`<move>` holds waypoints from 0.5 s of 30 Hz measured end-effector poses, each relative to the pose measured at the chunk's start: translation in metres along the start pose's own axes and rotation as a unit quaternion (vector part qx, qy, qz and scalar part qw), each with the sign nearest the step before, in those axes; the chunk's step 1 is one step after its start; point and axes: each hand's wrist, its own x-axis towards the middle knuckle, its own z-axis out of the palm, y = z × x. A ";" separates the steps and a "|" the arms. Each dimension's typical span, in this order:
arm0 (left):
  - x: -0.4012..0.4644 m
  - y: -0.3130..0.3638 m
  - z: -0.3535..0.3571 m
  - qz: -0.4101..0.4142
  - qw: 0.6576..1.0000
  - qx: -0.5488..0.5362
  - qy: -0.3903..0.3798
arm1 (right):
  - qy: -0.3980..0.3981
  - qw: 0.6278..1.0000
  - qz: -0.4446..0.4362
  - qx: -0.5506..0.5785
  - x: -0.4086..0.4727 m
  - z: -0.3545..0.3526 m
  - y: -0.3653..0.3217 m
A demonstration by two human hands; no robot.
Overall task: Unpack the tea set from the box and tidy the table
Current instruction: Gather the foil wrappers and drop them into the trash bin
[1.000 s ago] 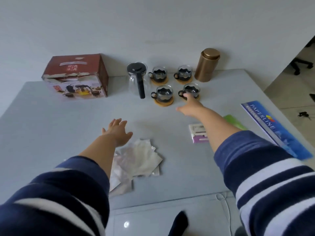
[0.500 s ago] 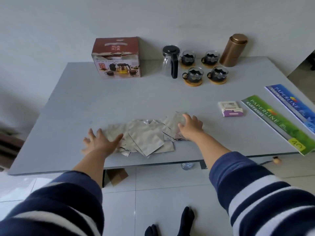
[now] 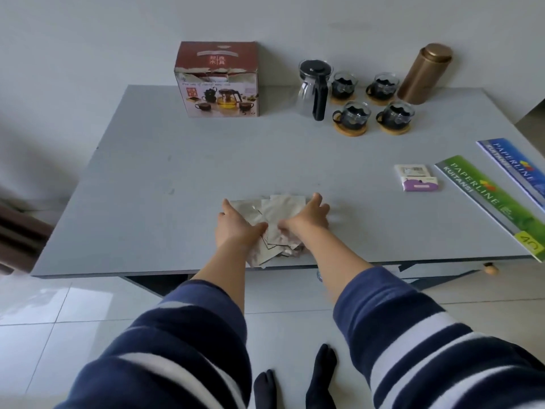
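- Left hand (image 3: pixel 236 228) and right hand (image 3: pixel 306 218): both are lying palm-down on a heap of silver foil packets (image 3: pixel 275 214), one at each flank, fingers spread and curving round the heap's edges. The thumbs are nearly meeting above the middle. Whether either hand is actually gripping a packet cannot be told; they are pressing on the heap rather than closing on it.
- Foil packets: these are overlapping in a loose heap close to the near edge of the grey worktop (image 3: pixel 177 172), some corners sticking out between the forearms.
- Tea set box (image 3: pixel 217 79): it is standing upright at the far edge of the worktop, against the wall, its printed side facing the camera.
- Glass teapot (image 3: pixel 313 88): it is standing to the right of the box, black lid on, black handle pointing toward the camera.
- Four glass cups (image 3: pixel 352 113): these are sitting on round wooden coasters in two rows of two, just right of the teapot.
- Gold canister (image 3: pixel 424 73): it is standing behind the cups at the far right.
- Small white and purple packet (image 3: pixel 417 178): it is lying flat on the right part of the worktop.
- Green receipt book (image 3: pixel 486 199) and blue receipt book (image 3: pixel 514 166): these are lying side by side near the right edge, the green one overhanging the near edge.
- Sleeves: both forearms are showing navy sleeves with white stripes.
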 end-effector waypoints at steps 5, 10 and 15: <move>-0.001 -0.010 -0.006 -0.043 0.991 -0.122 -0.034 | -0.025 1.000 0.009 -0.016 -0.004 0.002 0.001; -0.006 -0.019 -0.005 -0.052 0.976 -0.185 -0.099 | -0.065 0.985 -0.007 -0.160 -0.007 -0.008 0.011; -0.016 -0.017 0.014 -0.053 0.958 -0.245 -0.136 | -0.045 0.991 -0.068 -0.105 -0.011 -0.018 0.033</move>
